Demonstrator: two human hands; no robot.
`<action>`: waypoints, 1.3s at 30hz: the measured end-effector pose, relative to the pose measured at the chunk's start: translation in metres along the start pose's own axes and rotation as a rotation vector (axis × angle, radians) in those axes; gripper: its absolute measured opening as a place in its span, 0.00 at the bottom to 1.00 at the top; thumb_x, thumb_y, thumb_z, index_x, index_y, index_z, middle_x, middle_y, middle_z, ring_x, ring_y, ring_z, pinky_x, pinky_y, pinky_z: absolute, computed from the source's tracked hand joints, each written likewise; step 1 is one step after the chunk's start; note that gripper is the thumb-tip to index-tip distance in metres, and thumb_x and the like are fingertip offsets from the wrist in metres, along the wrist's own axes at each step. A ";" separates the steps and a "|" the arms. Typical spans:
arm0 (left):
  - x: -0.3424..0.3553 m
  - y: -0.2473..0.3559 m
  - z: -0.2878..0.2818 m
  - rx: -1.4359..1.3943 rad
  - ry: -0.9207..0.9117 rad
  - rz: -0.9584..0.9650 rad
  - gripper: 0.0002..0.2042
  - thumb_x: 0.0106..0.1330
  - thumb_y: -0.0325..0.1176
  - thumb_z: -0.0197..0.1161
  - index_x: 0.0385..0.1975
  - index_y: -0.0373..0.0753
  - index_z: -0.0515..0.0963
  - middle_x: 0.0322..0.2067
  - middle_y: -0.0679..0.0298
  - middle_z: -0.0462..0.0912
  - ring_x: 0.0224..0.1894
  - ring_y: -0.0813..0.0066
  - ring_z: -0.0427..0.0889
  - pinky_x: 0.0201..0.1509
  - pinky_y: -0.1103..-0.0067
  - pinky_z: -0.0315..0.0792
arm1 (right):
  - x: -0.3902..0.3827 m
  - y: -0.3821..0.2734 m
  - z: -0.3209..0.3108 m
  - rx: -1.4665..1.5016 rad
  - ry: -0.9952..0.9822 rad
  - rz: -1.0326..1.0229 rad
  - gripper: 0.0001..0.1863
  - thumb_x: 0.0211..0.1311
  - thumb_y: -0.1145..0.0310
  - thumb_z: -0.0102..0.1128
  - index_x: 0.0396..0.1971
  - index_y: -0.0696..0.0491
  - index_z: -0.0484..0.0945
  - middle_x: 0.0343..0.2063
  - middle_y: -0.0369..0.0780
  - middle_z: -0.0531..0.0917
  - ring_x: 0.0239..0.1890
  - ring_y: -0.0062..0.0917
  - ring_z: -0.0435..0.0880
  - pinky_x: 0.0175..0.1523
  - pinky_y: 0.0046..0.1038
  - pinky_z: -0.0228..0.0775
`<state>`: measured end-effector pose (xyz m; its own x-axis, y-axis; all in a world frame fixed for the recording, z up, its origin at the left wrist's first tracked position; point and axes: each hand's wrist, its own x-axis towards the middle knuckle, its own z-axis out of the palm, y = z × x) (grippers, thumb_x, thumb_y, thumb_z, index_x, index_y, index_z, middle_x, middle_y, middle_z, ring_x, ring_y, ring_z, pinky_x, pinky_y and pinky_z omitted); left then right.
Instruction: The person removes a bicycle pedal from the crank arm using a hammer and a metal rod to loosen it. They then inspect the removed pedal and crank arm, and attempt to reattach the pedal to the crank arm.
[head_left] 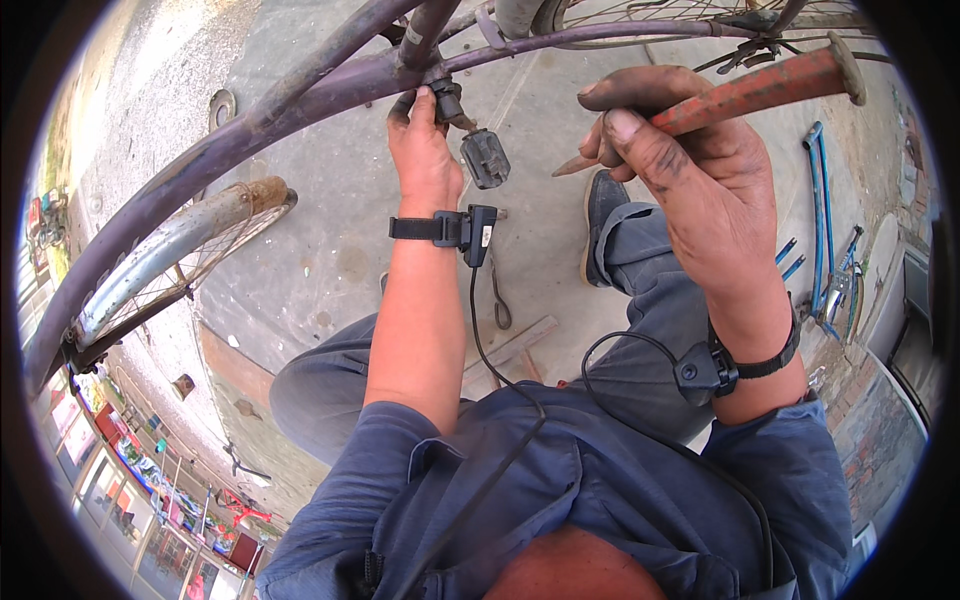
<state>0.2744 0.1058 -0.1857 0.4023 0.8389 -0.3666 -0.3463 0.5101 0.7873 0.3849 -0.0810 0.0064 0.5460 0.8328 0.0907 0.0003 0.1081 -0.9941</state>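
Observation:
My left hand (423,150) is closed on a dark metal fitting (446,103) on the underside of the purple bicycle frame (350,80), and a black pedal (485,158) hangs from it on a short arm. My right hand (690,190), its fingers blackened, grips a worn red metal bar (760,90) with a flared round head at the upper right. A thin pointed tip (568,170) sticks out to the left below my fingers. Both wrists wear black straps with small devices and cables.
A wheel with a metal mudguard (170,250) is at left. On the concrete floor (290,240) lie a metal ring (222,108), a long looped tool (501,300) and a wooden strip (520,340). Blue bicycle frames (819,220) are at right. My legs (630,260) are below.

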 end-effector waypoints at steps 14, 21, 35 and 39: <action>-0.005 0.003 0.006 0.046 -0.059 0.013 0.21 0.69 0.34 0.65 0.56 0.28 0.69 0.37 0.57 0.82 0.36 0.72 0.81 0.31 0.73 0.78 | -0.001 0.001 0.000 -0.001 -0.003 -0.005 0.11 0.74 0.72 0.55 0.49 0.60 0.79 0.38 0.37 0.83 0.40 0.18 0.82 0.41 0.19 0.72; -0.004 0.007 0.007 0.122 -0.091 0.019 0.20 0.70 0.34 0.64 0.55 0.30 0.70 0.35 0.59 0.82 0.36 0.70 0.82 0.32 0.72 0.79 | -0.001 -0.001 -0.001 -0.014 0.006 0.006 0.11 0.74 0.72 0.55 0.50 0.60 0.80 0.38 0.37 0.83 0.40 0.18 0.82 0.41 0.19 0.72; 0.000 0.007 -0.001 0.052 -0.132 -0.054 0.20 0.71 0.36 0.65 0.57 0.32 0.70 0.41 0.61 0.82 0.40 0.73 0.80 0.43 0.73 0.77 | 0.000 -0.003 0.002 -0.013 0.031 0.027 0.11 0.74 0.72 0.55 0.49 0.60 0.80 0.37 0.36 0.83 0.39 0.18 0.82 0.41 0.19 0.72; -0.001 0.006 -0.002 -0.008 -0.122 -0.063 0.20 0.71 0.34 0.65 0.57 0.31 0.70 0.41 0.60 0.83 0.40 0.71 0.81 0.45 0.73 0.77 | 0.001 -0.003 0.002 -0.034 0.029 0.031 0.11 0.74 0.72 0.55 0.49 0.60 0.81 0.36 0.36 0.83 0.39 0.18 0.82 0.41 0.19 0.72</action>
<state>0.2705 0.1079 -0.1813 0.5236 0.7762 -0.3513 -0.3237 0.5626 0.7607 0.3841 -0.0795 0.0096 0.5704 0.8193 0.0582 0.0111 0.0632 -0.9979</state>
